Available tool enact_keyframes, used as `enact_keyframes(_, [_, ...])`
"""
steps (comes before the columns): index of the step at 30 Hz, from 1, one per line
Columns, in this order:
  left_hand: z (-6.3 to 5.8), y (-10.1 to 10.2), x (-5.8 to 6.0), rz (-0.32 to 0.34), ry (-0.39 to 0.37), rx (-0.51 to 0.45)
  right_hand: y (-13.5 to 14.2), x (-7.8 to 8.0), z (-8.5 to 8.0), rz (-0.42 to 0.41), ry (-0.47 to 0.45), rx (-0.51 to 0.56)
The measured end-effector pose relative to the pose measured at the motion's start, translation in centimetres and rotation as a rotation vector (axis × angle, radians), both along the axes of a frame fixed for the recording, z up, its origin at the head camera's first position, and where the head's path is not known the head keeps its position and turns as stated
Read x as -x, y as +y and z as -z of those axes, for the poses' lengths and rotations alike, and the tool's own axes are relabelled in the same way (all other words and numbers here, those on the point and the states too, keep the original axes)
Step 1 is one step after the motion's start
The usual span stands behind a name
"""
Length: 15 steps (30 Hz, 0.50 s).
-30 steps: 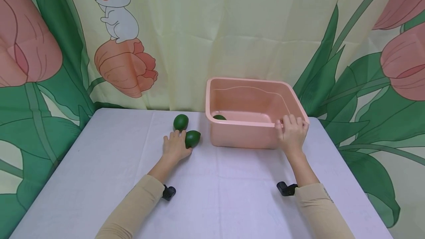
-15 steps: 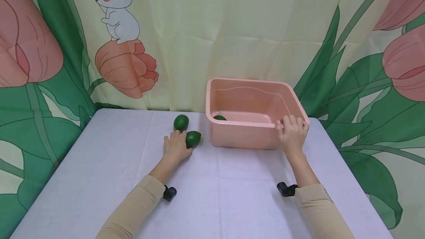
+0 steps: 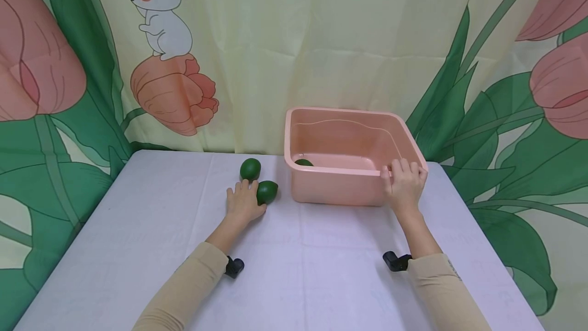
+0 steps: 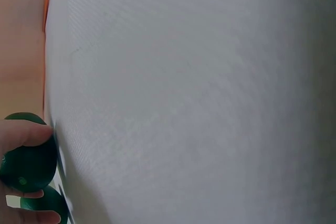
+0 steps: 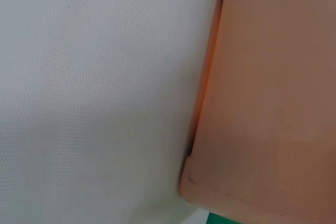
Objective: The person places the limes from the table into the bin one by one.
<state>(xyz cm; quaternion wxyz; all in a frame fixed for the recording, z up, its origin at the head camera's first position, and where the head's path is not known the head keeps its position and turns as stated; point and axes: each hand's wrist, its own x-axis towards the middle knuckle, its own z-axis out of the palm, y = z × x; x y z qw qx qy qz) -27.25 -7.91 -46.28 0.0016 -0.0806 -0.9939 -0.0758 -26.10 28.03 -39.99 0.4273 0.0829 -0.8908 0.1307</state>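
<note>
My left hand [image 3: 243,202] holds a dark green, lime-like fruit [image 3: 267,192] on the table, thumb on one side and fingers on the other. Just behind it lies a second green fruit [image 3: 250,169], close to the fingertips. The left wrist view shows the thumb across the held fruit [image 4: 31,163], with the other fruit [image 4: 50,203] partly covered by fingers. At the right, my right hand [image 3: 405,185] grips the front rim of a pink plastic bin [image 3: 337,188] near its corner. Inside the bin, a further green fruit [image 3: 303,162] shows only its top.
A white cloth covers the table [image 3: 294,269]. Behind it hangs a pale yellow curtain [image 3: 257,65] printed with tulips and a rabbit. The bin stands near the table's back right edge, and its wall [image 5: 262,103] fills much of the right wrist view.
</note>
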Motion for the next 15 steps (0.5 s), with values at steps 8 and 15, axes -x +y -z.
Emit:
enact_keyframes(8, [-0.01,-0.02,0.03,0.014,0.025,-0.003,-0.01,0.07,0.06,0.001,0.019,0.012])
enact_keyframes(15, [-0.08,0.02,0.16,0.011,0.042,-0.020,-0.02,0.14,0.13,0.000,0.024,0.011])
